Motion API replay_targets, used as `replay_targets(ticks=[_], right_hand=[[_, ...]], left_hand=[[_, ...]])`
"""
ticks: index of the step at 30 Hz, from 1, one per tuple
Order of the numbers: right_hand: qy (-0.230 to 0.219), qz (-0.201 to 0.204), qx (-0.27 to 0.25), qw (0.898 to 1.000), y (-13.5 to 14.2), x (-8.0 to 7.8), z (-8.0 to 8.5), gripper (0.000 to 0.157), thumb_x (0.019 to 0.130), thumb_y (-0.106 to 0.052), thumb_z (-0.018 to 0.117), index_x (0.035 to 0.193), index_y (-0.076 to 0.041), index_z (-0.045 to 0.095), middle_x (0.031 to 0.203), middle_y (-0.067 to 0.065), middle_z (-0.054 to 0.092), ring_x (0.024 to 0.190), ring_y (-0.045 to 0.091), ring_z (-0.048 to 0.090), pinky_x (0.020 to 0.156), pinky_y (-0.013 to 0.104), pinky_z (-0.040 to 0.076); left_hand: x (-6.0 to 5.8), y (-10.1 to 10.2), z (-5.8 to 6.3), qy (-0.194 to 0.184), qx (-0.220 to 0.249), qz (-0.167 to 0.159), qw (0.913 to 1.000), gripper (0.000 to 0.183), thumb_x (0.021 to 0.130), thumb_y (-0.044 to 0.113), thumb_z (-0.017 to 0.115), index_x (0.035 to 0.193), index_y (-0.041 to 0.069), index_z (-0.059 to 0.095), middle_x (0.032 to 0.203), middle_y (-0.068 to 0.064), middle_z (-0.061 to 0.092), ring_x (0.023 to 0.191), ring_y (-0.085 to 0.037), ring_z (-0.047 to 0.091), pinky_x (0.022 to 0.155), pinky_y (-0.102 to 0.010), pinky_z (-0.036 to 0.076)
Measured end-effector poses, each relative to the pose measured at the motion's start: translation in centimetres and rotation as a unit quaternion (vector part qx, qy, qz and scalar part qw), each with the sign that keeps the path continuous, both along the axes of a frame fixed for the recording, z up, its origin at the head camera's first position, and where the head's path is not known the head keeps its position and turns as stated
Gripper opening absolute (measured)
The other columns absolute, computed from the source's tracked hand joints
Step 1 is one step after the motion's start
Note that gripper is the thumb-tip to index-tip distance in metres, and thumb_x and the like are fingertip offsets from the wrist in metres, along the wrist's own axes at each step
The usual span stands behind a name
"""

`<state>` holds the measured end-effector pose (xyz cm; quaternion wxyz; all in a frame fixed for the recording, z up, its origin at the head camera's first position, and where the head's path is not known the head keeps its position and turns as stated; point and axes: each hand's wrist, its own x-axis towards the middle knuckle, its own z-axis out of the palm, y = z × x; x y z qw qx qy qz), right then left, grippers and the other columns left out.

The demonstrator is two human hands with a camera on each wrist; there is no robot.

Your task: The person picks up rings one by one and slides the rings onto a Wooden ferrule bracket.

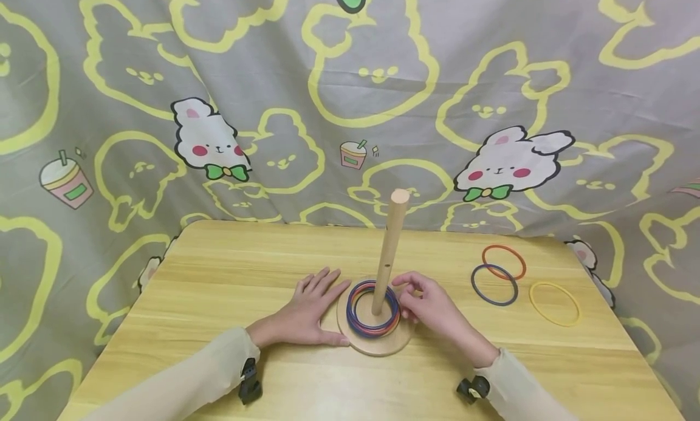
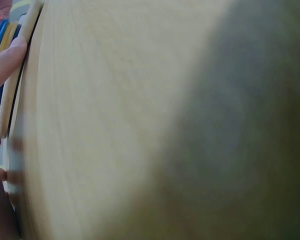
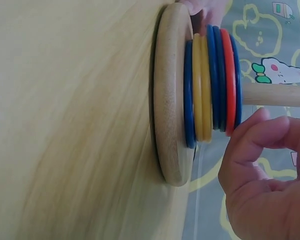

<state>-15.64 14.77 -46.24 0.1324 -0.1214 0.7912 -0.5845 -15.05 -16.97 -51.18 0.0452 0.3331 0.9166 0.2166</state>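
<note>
A wooden peg (image 1: 387,251) rises from a round wooden base (image 1: 377,346) on the table. Around its foot lies a stack of blue, yellow and red rings (image 3: 215,80). My left hand (image 1: 308,314) rests at the left of the base with fingers spread; its thumb (image 2: 12,57) touches the base's edge. To the right, my right hand (image 1: 429,302) has its fingers loosely bent beside the upper rings, and nothing shows in its grasp. Whether a fingertip touches the rings I cannot tell.
On the wooden table (image 1: 219,263), a red ring (image 1: 524,269) and a blue ring (image 1: 473,285) overlap at the right. A yellow ring (image 1: 577,308) lies nearby. A patterned curtain (image 1: 273,81) hangs behind the table. Something blurred and dark covers the left wrist view's right side.
</note>
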Motion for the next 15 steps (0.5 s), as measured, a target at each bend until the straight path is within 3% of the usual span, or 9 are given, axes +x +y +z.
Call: replay_targets(ticks=[7,15], right_hand=[[-0.002,-0.04,-0.027,0.999,1.3,-0.1,-0.3,0.034,0.101,0.0,0.062,0.135,0.007,0.063,0.101,0.01,0.06,0.07,0.018,0.062,0.055,0.023,0.043],[0.01,-0.073,-0.031,0.997,3.8,0.2,-0.2,0.031,0.105,-0.003,0.063,0.135,0.006,0.063,0.106,0.02,0.062,0.073,0.02,0.065,0.059,0.024,0.047]], left_hand=[[-0.3,-0.1,-0.2,0.006,-0.001,-0.001,1.0,0.116,0.087,0.073,0.077,0.173,0.011,0.03,0.178,-0.023,0.019,0.163,-0.048,0.011,0.123,-0.074,0.012],[-0.3,-0.1,-0.5,0.005,0.001,0.0,1.0,0.116,0.087,0.074,0.077,0.173,0.011,0.03,0.178,-0.023,0.019,0.163,-0.048,0.011,0.122,-0.074,0.012]])
